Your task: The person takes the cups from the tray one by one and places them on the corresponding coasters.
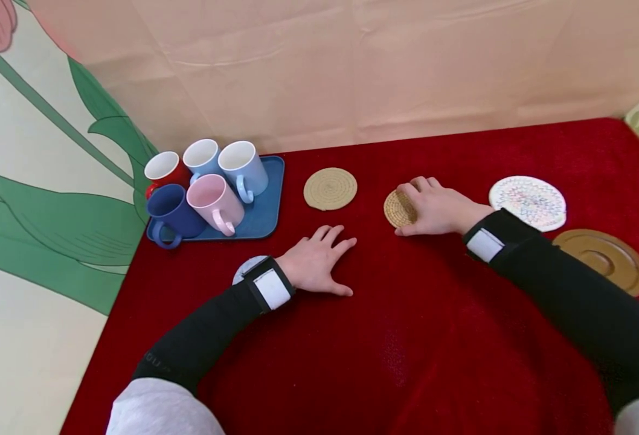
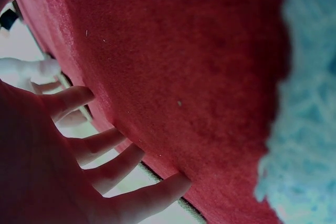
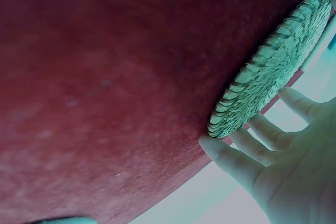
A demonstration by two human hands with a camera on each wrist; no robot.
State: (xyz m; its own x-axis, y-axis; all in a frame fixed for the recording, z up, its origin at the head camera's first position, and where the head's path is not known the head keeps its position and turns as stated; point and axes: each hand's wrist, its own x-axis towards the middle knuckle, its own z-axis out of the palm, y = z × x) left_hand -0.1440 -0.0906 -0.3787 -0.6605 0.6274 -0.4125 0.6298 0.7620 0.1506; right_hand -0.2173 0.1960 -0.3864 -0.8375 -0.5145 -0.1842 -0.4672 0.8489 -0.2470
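Observation:
My right hand spans a small round woven straw coaster on the red cloth and grips it by its rim, thumb on one side and fingers on the other. The right wrist view shows fingertips along the thick braided edge of this coaster. Spread wide, the fingers of my left hand hold nothing and rest on or just above the cloth. Under the left wrist lies a pale round mat, partly hidden; its fuzzy edge shows in the left wrist view.
At the left back, a blue tray carries several mugs: red, light blue, dark blue and a pink mug. A beige coiled mat lies between tray and right hand. On the right are a white speckled mat and a brown round plate.

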